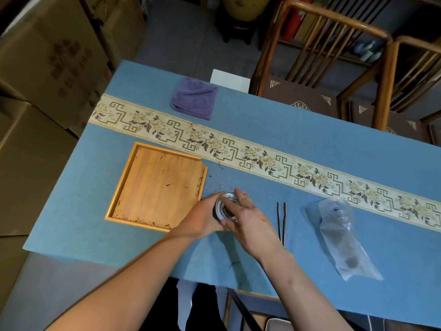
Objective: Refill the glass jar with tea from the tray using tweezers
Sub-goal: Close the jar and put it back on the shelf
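— Standing on the blue tablecloth [310,144], just right of the wooden tray [155,185], is the glass jar [225,206]; grip status?

— Left hand [202,218] wraps round the jar's side; right hand [245,216] lies over its mouth, fingers straight, pressing.

— Tweezers [281,220]?

— Flat on the cloth, right of the hands, untouched; tips apart.

— Tea?

— Scattered tea leaves [167,185] on the tray floor; a clear plastic bag [341,235] lies further right.

The jar [225,207] stands between the tray [133,187] on its left and the tweezers [281,220] on its right.
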